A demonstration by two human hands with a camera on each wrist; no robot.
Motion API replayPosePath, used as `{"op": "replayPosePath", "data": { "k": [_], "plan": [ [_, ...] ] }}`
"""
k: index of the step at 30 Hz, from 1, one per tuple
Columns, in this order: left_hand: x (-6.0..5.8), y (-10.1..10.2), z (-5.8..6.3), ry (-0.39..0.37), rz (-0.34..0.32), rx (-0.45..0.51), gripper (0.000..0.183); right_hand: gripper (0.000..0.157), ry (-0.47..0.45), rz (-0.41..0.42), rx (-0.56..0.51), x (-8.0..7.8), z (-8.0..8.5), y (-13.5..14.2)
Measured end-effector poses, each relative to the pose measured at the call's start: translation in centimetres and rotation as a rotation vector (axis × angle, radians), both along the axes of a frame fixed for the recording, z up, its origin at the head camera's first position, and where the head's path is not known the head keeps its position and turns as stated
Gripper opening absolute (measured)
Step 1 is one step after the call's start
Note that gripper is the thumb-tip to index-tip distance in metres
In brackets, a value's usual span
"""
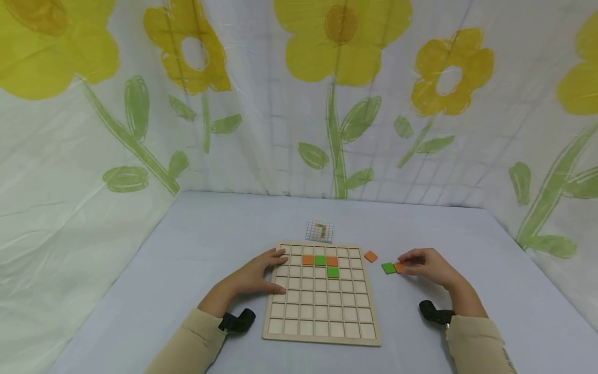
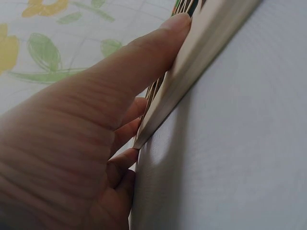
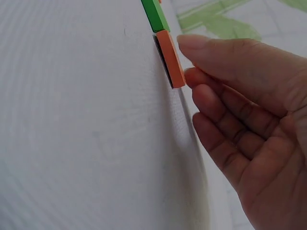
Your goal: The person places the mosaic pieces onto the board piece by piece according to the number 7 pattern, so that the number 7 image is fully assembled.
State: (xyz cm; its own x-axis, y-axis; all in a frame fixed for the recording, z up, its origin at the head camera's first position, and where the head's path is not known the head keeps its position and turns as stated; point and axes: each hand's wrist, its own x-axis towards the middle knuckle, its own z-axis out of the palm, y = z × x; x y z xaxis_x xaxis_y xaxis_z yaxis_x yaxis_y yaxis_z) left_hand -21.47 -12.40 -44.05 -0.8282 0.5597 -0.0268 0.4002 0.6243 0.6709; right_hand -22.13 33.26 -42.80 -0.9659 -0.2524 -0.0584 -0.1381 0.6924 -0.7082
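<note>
I have the left hand [image 1: 254,275] on the left edge of the grid board [image 1: 322,341], thumb and fingers spread wide. My right hand [image 1: 432,269] has its fingers narrowed at an orange tile [image 3: 171,60] just beside a green tile [image 1: 388,268] on the tabletop [image 1: 210,228], right of the board; I cannot tell whether they pinch it.

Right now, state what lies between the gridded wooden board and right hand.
Head view: square orange tile, square green tile, then another orange tile at fingertips.
</note>
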Motion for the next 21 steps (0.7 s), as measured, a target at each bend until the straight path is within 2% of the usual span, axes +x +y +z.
{"op": "replayPosePath", "data": {
  "k": [11,21],
  "plan": [
    [0.0,0.03,-0.01,-0.001,0.009,-0.002,0.081,0.037,0.018,0.008,0.002,0.06,-0.43,0.23],
    [-0.14,0.02,-0.16,0.012,0.006,-0.012,0.082,0.027,0.067,0.022,0.021,0.24,-0.31,0.11]
  ]
}}
